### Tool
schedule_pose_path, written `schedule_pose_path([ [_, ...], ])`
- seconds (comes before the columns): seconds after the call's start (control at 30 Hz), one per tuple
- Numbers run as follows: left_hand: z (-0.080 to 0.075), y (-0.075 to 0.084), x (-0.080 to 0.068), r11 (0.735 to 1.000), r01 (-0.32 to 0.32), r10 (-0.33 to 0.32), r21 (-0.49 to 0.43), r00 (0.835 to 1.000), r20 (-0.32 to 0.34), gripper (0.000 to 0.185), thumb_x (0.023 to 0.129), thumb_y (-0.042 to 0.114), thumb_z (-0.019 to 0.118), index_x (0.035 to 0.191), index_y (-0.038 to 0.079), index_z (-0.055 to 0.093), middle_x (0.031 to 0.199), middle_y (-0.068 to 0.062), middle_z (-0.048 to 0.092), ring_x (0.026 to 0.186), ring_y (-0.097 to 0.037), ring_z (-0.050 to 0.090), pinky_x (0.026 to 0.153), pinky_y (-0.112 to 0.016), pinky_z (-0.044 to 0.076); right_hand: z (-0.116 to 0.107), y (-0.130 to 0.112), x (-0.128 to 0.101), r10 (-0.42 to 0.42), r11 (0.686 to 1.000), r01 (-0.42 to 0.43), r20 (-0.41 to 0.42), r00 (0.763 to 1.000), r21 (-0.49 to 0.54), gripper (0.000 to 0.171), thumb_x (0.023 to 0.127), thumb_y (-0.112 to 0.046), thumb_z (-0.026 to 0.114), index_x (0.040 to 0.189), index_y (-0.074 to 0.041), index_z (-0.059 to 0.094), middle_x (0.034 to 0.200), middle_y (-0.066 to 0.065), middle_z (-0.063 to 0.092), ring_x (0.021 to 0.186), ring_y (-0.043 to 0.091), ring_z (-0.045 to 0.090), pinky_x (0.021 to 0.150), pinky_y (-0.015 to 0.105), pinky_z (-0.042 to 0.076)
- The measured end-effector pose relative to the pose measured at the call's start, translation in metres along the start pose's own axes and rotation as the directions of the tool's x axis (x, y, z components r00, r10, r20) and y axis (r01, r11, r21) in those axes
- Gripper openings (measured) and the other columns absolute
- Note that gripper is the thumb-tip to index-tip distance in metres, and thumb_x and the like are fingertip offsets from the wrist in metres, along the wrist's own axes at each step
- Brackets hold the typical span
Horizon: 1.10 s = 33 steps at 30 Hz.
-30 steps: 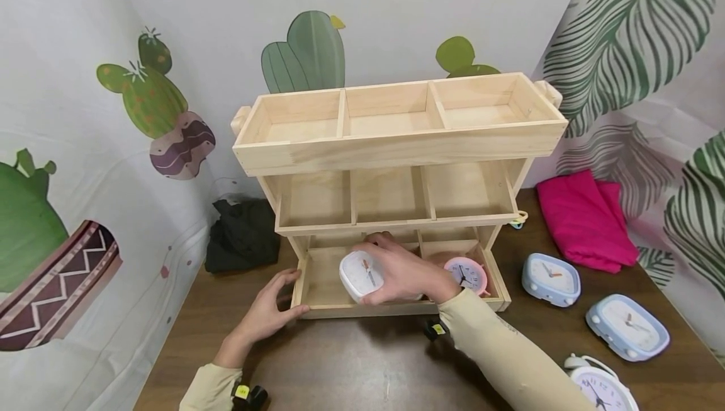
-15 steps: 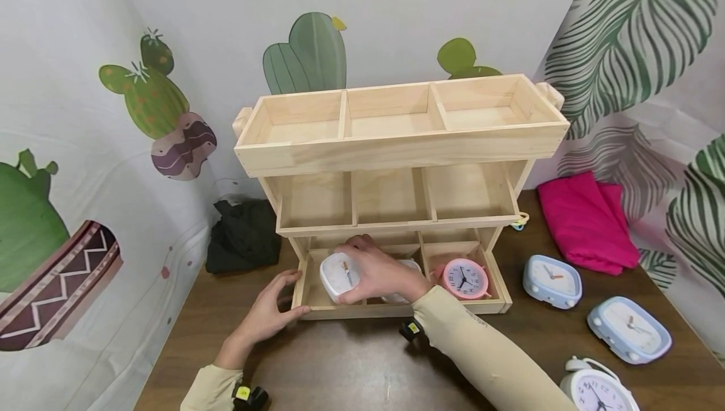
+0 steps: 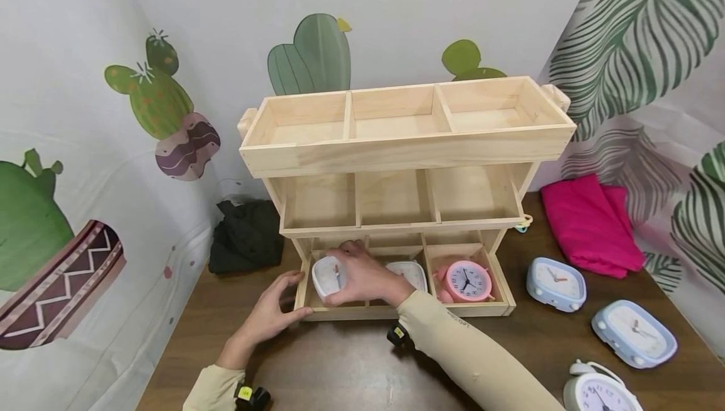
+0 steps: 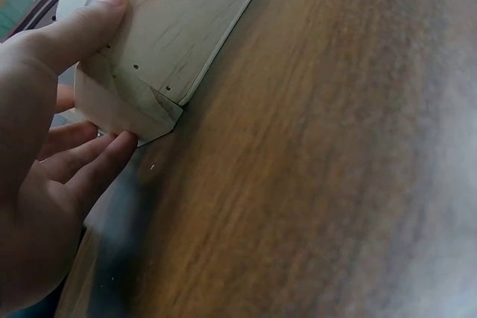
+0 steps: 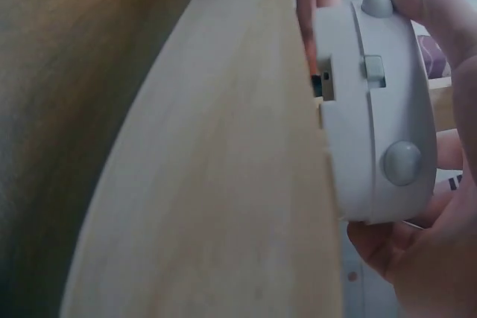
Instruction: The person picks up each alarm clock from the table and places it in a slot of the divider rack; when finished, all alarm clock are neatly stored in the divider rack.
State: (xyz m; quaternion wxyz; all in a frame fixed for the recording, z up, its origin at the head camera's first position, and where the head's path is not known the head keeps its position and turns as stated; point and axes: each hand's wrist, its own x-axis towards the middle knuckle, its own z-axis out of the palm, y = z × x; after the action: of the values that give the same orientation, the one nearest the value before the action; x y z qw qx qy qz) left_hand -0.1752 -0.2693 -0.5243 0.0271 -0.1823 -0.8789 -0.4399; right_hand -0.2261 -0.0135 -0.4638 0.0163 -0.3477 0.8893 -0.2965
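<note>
1. The white clock (image 3: 327,277) sits in the right hand (image 3: 362,275), over the left compartment of the bottom tier of the wooden shelf (image 3: 404,153), just behind that tier's front rail
2. The right hand grips the clock with curled fingers: in the right wrist view the fingers (image 5: 432,13) wrap over its edge and the palm lies behind its back, with the clock's casing (image 5: 373,109) close against the pale wood of the rail
3. The left hand (image 3: 272,313) rests at the bottom-left front corner of the shelf; in the left wrist view its thumb (image 4: 71,35) presses on the top of the corner (image 4: 123,106) and straight fingers lie beneath it, so the hand is open and bracing, not clasping
4. A second white clock (image 3: 410,274) lies in the middle compartment of the bottom tier, partly hidden by the right wrist
5. A pink clock (image 3: 467,281) stands in the right compartment of the same tier, face forward
6. On the brown table (image 3: 351,367), near its right edge, lie two pale blue clocks (image 3: 556,284) (image 3: 634,333), and a white round clock (image 3: 603,392) sits at the front right corner
7. A pink cloth (image 3: 589,222) lies at the back right corner, and a dark cloth (image 3: 246,244) at the back left, beside the shelf
</note>
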Motion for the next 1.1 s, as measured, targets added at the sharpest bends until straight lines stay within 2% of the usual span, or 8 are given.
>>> schedule_pose_path([
  [0.47,0.001,-0.001,0.0,1.0,-0.006,0.006,-0.019,1.0,-0.001,0.073,0.075,0.034,0.085,0.135,0.008,0.051,0.141,-0.012,0.047,0.127,-0.031,0.05,0.089,-0.04,0.057,0.014,0.0,0.005,0.055,0.995,-0.055,-0.003,0.998,-0.084,0.098,0.061,-0.061,0.079,0.141,-0.014,0.049,0.13,0.011,0.051,0.12,0.027,0.045,0.097,0.04,0.049],
  [0.63,0.0,-0.001,0.0,1.0,-0.009,0.009,-0.018,1.0,0.001,0.074,0.076,0.034,0.085,0.136,0.009,0.051,0.141,-0.012,0.047,0.127,-0.031,0.049,0.089,-0.039,0.057,0.017,0.001,0.006,0.069,0.995,-0.067,0.024,0.997,-0.076,0.098,0.064,-0.06,0.079,0.143,-0.012,0.047,0.133,0.012,0.05,0.129,0.035,0.042,0.112,0.048,0.038],
  [0.7,0.0,-0.001,0.0,1.0,-0.009,0.009,-0.019,1.0,0.0,0.074,0.076,0.034,0.085,0.136,0.008,0.05,0.141,-0.012,0.047,0.128,-0.031,0.049,0.089,-0.039,0.057,0.018,0.001,0.006,0.079,0.994,-0.077,0.033,0.996,-0.075,0.098,0.064,-0.06,0.079,0.143,-0.013,0.046,0.135,0.013,0.049,0.131,0.036,0.041,0.114,0.049,0.036],
  [0.87,0.0,-0.001,-0.001,1.0,-0.014,0.014,-0.024,1.0,0.002,0.074,0.076,0.033,0.085,0.136,0.008,0.05,0.141,-0.013,0.047,0.127,-0.032,0.049,0.089,-0.04,0.057,0.023,0.003,0.007,0.099,0.991,-0.094,0.047,0.994,-0.099,0.099,0.065,-0.064,0.077,0.144,-0.014,0.045,0.138,0.012,0.049,0.133,0.037,0.04,0.112,0.048,0.038],
  [1.1,0.0,-0.002,-0.001,1.0,-0.015,0.015,-0.022,1.0,0.004,0.074,0.076,0.033,0.084,0.136,0.007,0.05,0.141,-0.014,0.046,0.127,-0.032,0.049,0.089,-0.04,0.057,0.027,0.002,0.009,0.115,0.981,-0.102,0.071,0.991,-0.165,0.101,0.068,-0.067,0.074,0.146,-0.012,0.043,0.144,0.012,0.047,0.138,0.034,0.037,0.119,0.049,0.026],
])
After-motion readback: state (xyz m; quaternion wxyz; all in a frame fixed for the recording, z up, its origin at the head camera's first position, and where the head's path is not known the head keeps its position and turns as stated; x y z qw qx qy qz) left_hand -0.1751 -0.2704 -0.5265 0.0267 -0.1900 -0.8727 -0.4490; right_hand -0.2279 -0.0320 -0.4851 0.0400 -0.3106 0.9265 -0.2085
